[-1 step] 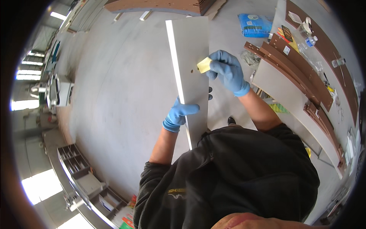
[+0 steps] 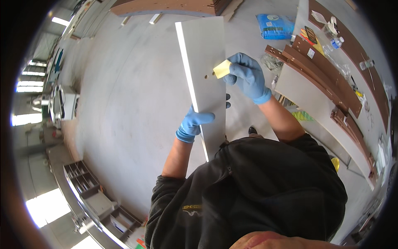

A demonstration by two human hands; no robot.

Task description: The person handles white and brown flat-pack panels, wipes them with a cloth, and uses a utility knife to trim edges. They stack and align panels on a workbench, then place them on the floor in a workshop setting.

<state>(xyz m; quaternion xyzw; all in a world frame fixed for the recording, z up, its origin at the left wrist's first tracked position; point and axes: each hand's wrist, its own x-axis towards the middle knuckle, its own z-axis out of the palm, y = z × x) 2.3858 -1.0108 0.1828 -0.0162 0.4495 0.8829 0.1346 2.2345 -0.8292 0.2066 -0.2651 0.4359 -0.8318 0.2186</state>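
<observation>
A long grey board (image 2: pixel 207 50) with a bright white edge reaches away from my body, its near end close to my jacket. My left hand (image 2: pixel 195 123), in a blue glove, grips it from the left; its thumb lies on the face and dark fingertips show past the right edge. Two small round holes (image 2: pixel 206 76) mark the upper face. In my gloved right hand (image 2: pixel 248 79) a small yellow sheet (image 2: pixel 222 69) is pinched, over the board's face beside the holes. Whether it is paper or sandpaper I cannot tell.
At right, a table (image 2: pixel 292 89) carries brown boards (image 2: pixel 319 70), a plastic bottle (image 2: pixel 337 42) and a phone (image 2: pixel 310 35). A blue bag (image 2: pixel 275 27) lies on the floor beyond. Brown panels (image 2: pixel 166 7) rest on strips at the far side. Shelving (image 2: pixel 83 178) stands at lower left.
The board has shifted slightly left in view. The yellow sheet has moved a little, and the second hole beside it shows more. Both hands keep their hold.
</observation>
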